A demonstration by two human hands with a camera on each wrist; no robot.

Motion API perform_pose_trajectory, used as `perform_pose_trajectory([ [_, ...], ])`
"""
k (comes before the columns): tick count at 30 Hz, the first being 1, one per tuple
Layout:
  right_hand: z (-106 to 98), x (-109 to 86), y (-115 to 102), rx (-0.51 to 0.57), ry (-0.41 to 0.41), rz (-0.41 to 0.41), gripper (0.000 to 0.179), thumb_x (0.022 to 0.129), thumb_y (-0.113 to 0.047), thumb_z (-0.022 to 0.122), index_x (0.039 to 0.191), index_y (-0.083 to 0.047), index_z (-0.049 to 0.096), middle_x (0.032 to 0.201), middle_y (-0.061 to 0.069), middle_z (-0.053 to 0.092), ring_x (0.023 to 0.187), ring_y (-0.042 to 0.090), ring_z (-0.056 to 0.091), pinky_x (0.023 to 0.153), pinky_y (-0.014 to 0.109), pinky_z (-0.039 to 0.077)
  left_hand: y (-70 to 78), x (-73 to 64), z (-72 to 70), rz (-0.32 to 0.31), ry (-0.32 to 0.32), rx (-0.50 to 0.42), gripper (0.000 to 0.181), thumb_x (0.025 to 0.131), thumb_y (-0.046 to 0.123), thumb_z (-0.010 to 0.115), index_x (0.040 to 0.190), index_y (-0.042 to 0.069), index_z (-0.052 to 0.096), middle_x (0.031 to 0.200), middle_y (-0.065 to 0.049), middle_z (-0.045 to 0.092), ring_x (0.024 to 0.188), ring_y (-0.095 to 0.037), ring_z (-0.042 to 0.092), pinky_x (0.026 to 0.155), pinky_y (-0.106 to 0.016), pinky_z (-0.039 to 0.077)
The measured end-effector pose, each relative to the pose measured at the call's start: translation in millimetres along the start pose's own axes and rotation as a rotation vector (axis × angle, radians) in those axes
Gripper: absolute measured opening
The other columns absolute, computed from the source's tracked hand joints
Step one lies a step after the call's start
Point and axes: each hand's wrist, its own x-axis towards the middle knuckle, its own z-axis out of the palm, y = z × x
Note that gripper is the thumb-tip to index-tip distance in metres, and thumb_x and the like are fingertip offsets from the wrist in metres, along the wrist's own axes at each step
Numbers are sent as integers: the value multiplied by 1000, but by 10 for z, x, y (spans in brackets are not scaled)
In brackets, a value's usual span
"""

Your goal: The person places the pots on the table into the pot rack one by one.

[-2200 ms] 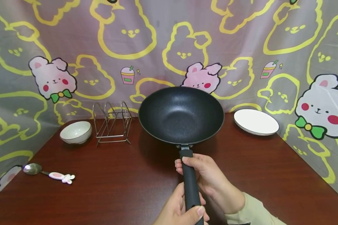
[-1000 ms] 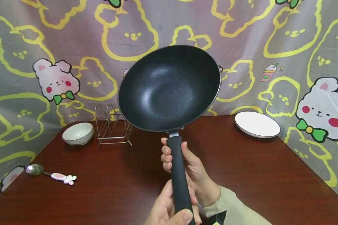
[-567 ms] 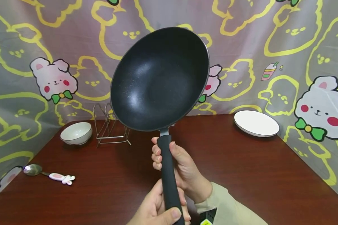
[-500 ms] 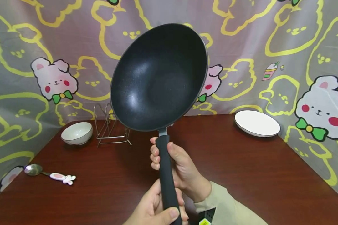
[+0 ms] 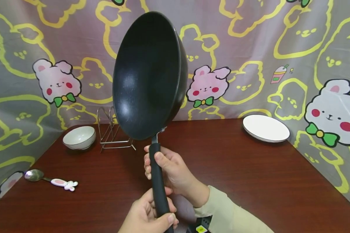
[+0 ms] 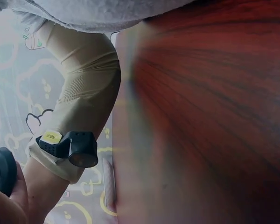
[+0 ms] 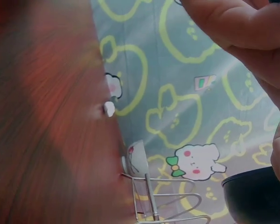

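Observation:
A black wok (image 5: pixel 145 77) is held up above the table, tilted steeply with its inside facing left and toward me. My right hand (image 5: pixel 175 171) grips the upper part of its black handle (image 5: pixel 158 184), just below the metal joint. Lower down, my left hand (image 5: pixel 148 210) holds the handle's end, thumb across the front. In the left wrist view the ring-shaped handle end (image 6: pixel 4 171) shows beside the left hand. The right wrist view catches part of the wok (image 7: pixel 256 193) beneath the right hand (image 7: pixel 252 32).
On the brown table (image 5: pixel 250 181), a white bowl (image 5: pixel 79 137) and a wire rack (image 5: pixel 115 136) stand at the back left. A spoon (image 5: pixel 51 181) with a rabbit handle lies at the left. A white plate (image 5: pixel 266 128) sits back right. A patterned curtain (image 5: pixel 245 38) hangs behind.
The wok has been raised and moved left, turning from facing up toward me to nearly edge-on, its outer right side now showing. Both hands moved left with the handle, still gripping it.

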Motion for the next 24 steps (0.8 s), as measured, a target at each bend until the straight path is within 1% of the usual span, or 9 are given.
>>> perform_pose_trajectory([
  [3, 20, 16, 44, -27, 33, 18, 30, 95, -24, 53, 117, -5, 47, 88, -1, 57, 73, 8, 57, 70, 21, 51, 24, -36, -42, -42, 32, 35, 60, 81, -1, 63, 129, -14, 30, 93, -8, 60, 79, -18, 67, 76, -27, 53],
  [7, 60, 46, 90, -86, 69, 20, 34, 94, -24, 55, 118, -3, 45, 88, -1, 57, 72, 8, 59, 70, 21, 52, 7, -71, -163, 21, -25, 58, 59, 84, -1, 59, 129, -18, 25, 104, -14, 61, 95, -19, 66, 84, -25, 51],
  [10, 82, 75, 118, -134, 81, 19, 37, 92, -25, 57, 118, -2, 44, 87, -1, 57, 73, 7, 58, 70, 22, 52, -25, -82, -261, 97, -80, 85, 58, 86, -2, 55, 128, -22, 20, 116, -25, 56, 106, -17, 61, 89, -25, 48],
  [13, 92, 102, 148, -214, 87, 17, 44, 92, -27, 57, 119, 3, 42, 87, -1, 56, 74, 6, 57, 69, 21, 53, -46, -95, -333, 103, -73, 134, 61, 87, -1, 53, 131, -23, 17, 125, -35, 48, 112, -14, 57, 90, -27, 48],
  [14, 95, 112, 158, -251, 88, 15, 46, 92, -28, 57, 119, 5, 41, 88, 0, 56, 74, 6, 57, 69, 21, 52, -48, -99, -352, 98, -62, 156, 62, 87, -1, 53, 132, -23, 16, 127, -37, 45, 113, -14, 56, 90, -28, 48],
  [18, 104, 148, 190, -400, 80, 5, 53, 92, -31, 56, 122, 9, 39, 91, 26, 53, 73, 8, 59, 67, 20, 52, -41, -130, -410, 80, 4, 270, 64, 87, -2, 54, 134, -22, 17, 131, -39, 40, 116, -14, 53, 89, -28, 49],
  [20, 108, 167, 201, -470, 69, -7, 51, 93, -30, 54, 123, 9, 40, 95, 37, 49, 73, 15, 60, 68, 21, 52, -19, -148, -428, 56, 54, 339, 63, 86, -2, 55, 134, -21, 20, 130, -39, 41, 116, -19, 54, 87, -28, 50],
  [21, 111, 178, 207, -503, 63, -14, 48, 94, -28, 54, 123, 8, 40, 97, 39, 48, 73, 16, 60, 68, 22, 52, -3, -157, -433, 33, 81, 362, 63, 85, -1, 57, 134, -20, 21, 129, -38, 42, 115, -22, 55, 86, -28, 51],
  [24, 126, 216, 229, -611, 53, -41, 38, 95, -24, 53, 118, 6, 45, 91, 35, 53, 72, 15, 60, 66, 24, 52, 56, -185, -445, -50, 148, 404, 66, 84, 2, 59, 136, -17, 22, 127, -36, 46, 113, -34, 55, 81, -32, 53],
])
